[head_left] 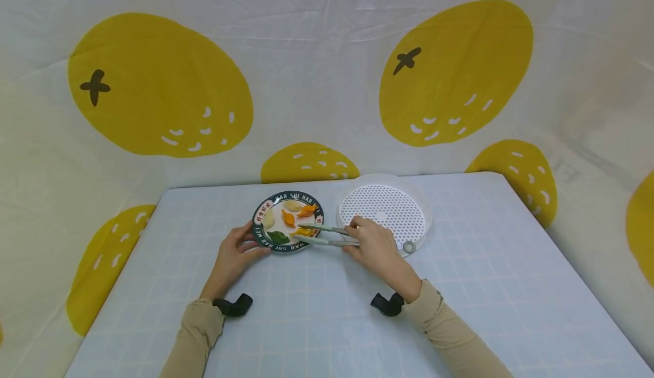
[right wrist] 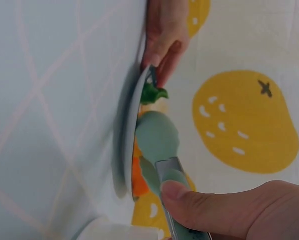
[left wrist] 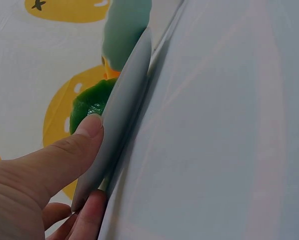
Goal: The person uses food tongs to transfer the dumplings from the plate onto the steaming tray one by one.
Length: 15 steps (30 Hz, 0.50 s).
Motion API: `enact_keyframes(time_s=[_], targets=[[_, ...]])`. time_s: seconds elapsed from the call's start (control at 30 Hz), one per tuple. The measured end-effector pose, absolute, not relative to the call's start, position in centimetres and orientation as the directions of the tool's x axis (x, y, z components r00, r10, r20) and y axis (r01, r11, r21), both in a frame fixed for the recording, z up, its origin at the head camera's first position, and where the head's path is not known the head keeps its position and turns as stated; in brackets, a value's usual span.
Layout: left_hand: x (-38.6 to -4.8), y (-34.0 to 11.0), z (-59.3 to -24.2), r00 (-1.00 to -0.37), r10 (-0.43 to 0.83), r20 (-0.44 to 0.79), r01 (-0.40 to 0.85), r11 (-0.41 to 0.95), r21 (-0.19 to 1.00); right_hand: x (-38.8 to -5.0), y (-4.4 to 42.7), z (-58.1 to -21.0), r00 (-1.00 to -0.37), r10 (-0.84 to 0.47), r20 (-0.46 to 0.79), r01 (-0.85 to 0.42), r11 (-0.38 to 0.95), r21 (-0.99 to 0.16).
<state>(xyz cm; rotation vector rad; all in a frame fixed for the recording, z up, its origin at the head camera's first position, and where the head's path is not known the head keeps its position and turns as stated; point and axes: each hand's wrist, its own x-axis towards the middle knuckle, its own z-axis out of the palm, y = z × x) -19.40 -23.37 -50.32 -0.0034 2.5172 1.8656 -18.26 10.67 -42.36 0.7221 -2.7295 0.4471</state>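
My left hand grips the left edge of a round plate with a dark lettered rim, thumb over the edge and fingers underneath. In the left wrist view the plate is seen edge-on, close to the table. Several dumplings lie on it: a green one, orange ones, pale ones and a yellow one. Pale green tongs are in my right hand. Their two tips are apart over the plate, on either side of the yellow dumpling; whether they touch it, I cannot tell.
Right of the plate stands a round white steamer tray with a perforated base, partly behind my right hand. A small grey round piece sits at its near edge. A pale checked cloth covers the table, and a patterned curtain hangs behind.
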Motion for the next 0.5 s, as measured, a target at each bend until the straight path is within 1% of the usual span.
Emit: enact_keyframes(time_s=[0.17, 0.4, 0.5], targets=[[-19.4, -23.4, -50.4, -1.000, 0.012, 0.020, 0.023, 0.281, 0.959, -18.3, 10.6, -42.5, -0.822, -0.435, 0.367, -0.531, 0.817, -0.222], [-18.0, -22.2, -47.0, -1.000, 0.023, -0.019, -0.012, 0.294, 0.956, -18.4, 10.9, -42.3, -0.820, -0.437, 0.370, -0.533, 0.818, -0.215], [-18.2, -22.3, -47.3, -1.000, 0.023, -0.014, -0.006, 0.303, 0.953, -18.3, 11.0, -42.1, -0.820, -0.428, 0.379, -0.529, 0.819, -0.220]])
